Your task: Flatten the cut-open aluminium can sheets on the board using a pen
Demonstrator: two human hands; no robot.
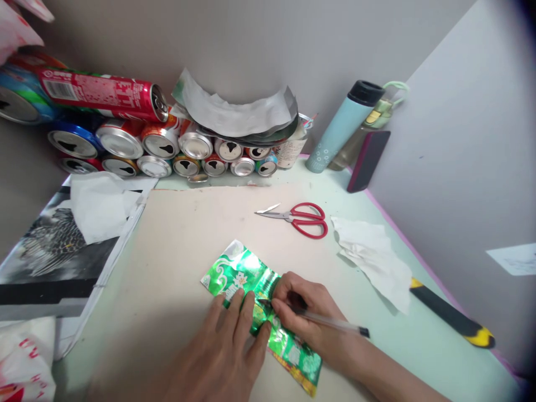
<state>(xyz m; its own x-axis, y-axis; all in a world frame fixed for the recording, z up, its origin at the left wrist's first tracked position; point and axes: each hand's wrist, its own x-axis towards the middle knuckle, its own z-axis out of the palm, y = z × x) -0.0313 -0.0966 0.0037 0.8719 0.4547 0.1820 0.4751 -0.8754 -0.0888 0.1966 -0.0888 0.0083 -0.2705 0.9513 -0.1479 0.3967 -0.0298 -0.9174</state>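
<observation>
A shiny green sheet of cut-open can metal (245, 268) lies slanted on the beige board (180, 223). My left hand (228, 340) rests flat on the sheet's near side with its fingers spread. In my right hand (307, 307) a pen (335, 322) with a clear barrel and black end is gripped, its tip down at the middle of the sheet. The pen tip is close to my left fingertips; any mark it leaves is too small to make out. Beyond the sheet lie red-handled scissors (299, 218), blades slightly apart.
Stacked drink cans (196, 145) line the back wall, with curved metal sheets (238, 114) on top. At back right stand a blue bottle (345, 125) and a dark phone (368, 162). Crumpled tissue (372, 257) and a black-yellow utility knife (452, 312) lie right; a bird picture (54, 240) lies left.
</observation>
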